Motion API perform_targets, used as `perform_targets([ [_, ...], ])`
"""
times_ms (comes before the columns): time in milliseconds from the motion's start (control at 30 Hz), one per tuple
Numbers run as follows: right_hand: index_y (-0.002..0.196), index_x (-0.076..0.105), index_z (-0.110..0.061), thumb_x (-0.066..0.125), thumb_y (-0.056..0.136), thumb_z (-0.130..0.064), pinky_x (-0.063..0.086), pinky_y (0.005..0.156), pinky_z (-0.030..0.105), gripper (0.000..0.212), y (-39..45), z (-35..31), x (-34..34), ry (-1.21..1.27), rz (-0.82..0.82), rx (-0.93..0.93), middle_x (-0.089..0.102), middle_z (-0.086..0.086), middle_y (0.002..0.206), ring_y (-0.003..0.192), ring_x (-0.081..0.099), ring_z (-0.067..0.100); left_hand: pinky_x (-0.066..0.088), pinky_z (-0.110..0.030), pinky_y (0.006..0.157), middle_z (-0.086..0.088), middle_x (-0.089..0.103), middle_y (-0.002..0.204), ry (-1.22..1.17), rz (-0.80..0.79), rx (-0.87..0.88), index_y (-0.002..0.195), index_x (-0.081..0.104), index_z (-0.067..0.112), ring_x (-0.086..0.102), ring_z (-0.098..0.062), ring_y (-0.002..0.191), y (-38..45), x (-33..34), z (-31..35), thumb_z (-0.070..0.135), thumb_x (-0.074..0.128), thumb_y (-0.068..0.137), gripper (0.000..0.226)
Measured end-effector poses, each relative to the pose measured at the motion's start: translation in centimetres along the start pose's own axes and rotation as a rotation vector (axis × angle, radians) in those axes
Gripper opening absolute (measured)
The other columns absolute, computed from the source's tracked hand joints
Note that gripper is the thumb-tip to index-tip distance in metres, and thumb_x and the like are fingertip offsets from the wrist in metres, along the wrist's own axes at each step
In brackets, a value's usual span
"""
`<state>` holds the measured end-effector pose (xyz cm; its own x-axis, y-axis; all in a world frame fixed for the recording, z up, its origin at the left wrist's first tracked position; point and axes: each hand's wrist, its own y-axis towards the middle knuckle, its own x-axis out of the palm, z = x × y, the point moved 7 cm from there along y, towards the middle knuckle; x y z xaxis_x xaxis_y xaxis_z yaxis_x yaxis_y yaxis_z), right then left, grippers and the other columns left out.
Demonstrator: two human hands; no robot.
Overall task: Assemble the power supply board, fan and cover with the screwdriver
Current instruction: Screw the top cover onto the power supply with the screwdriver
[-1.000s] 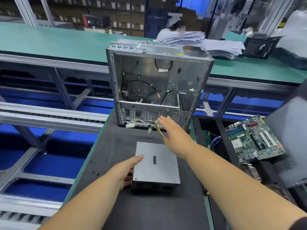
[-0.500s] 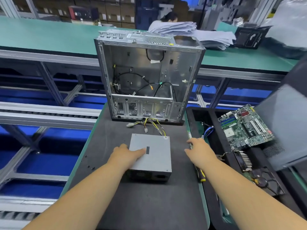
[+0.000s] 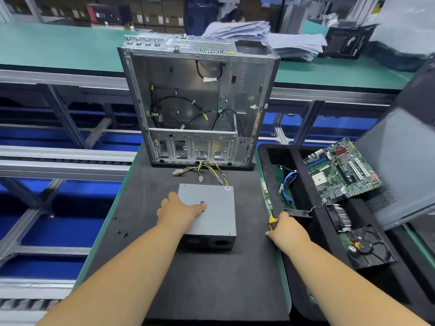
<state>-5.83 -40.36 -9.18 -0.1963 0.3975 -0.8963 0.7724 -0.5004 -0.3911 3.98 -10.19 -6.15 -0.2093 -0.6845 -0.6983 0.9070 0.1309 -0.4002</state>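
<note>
A grey power supply box (image 3: 215, 209) lies flat on the black mat (image 3: 200, 278), its yellow and black cables (image 3: 207, 171) trailing toward the open metal computer case (image 3: 197, 102) that stands upright behind it. My left hand (image 3: 177, 211) rests on the box's left top edge, fingers laid over it. At the mat's right edge my right hand (image 3: 286, 228) grips the yellow and black handle of a screwdriver (image 3: 271, 220); most of the tool is hidden under the hand. A black fan (image 3: 369, 247) and a green motherboard (image 3: 341, 170) lie in the black tray (image 3: 303, 191) to the right.
A grey cover panel (image 3: 400, 165) leans over the tray at far right. Small black screws (image 3: 120, 228) dot the mat's left side. Blue cables (image 3: 287, 182) lie in the tray. A green bench with paper stacks (image 3: 270, 36) runs behind; a person sits beyond it.
My right hand drew back from the cables by the case to the mat's right edge and closed on the screwdriver handle. My left hand slid further onto the power supply's top.
</note>
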Motion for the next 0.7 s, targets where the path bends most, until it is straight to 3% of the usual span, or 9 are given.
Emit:
perform_targets([
  [200,0.113,0.049,-0.008,0.059,0.095,-0.028,0.045,0.072,0.032,0.029,0.2,0.2,-0.3,0.021,0.076,-0.033,0.065,0.011,0.112,0.102,0.063,0.03,0.044,-0.041,0.092,-0.01,0.045,0.13,0.038,0.058,0.048,0.125,0.043,0.007,0.045,-0.035,0.12,0.3,-0.1,0.5,0.06,0.072,0.072,0.081],
  [333,0.097,0.052,-0.017,0.056,0.09,-0.022,0.039,0.06,0.032,0.009,-0.2,-0.6,-1.7,0.269,0.148,-0.07,0.064,0.003,0.091,0.077,0.059,0.024,0.045,-0.042,0.092,-0.01,0.045,0.13,0.062,0.073,0.048,0.127,0.043,0.005,0.044,-0.035,0.12,0.4,0.0,0.5,0.061,0.071,0.073,0.083],
  [533,0.093,0.054,-0.037,0.058,0.089,-0.029,0.045,0.059,0.033,0.009,-1.8,-6.8,-4.2,0.584,0.154,-0.322,0.055,-0.011,0.07,0.061,0.055,0.012,0.043,-0.043,0.093,-0.008,0.042,0.132,0.149,0.06,0.061,0.132,0.039,0.012,0.042,-0.033,0.122,-0.2,-0.2,0.6,0.067,0.065,0.073,0.085],
  [633,0.09,0.057,-0.038,0.055,0.089,-0.024,0.045,0.057,0.03,0.014,-2.5,-10.0,-4.3,0.734,0.119,-0.361,0.056,-0.011,0.068,0.058,0.056,0.015,0.041,-0.042,0.096,0.0,0.035,0.133,0.282,0.218,0.343,0.139,0.033,0.029,0.038,-0.027,0.122,-1.1,-1.3,2.3,0.062,0.065,0.076,0.078],
  [700,0.091,0.059,-0.036,0.054,0.089,-0.019,0.045,0.058,0.031,0.018,-2.9,-11.7,-4.0,0.801,0.107,-0.374,0.057,-0.008,0.07,0.058,0.053,0.016,0.04,-0.038,0.097,0.006,0.042,0.131,0.405,0.247,0.602,0.133,0.047,0.036,0.04,-0.023,0.119,-2.0,-1.4,3.8,0.054,0.064,0.081,0.057],
])
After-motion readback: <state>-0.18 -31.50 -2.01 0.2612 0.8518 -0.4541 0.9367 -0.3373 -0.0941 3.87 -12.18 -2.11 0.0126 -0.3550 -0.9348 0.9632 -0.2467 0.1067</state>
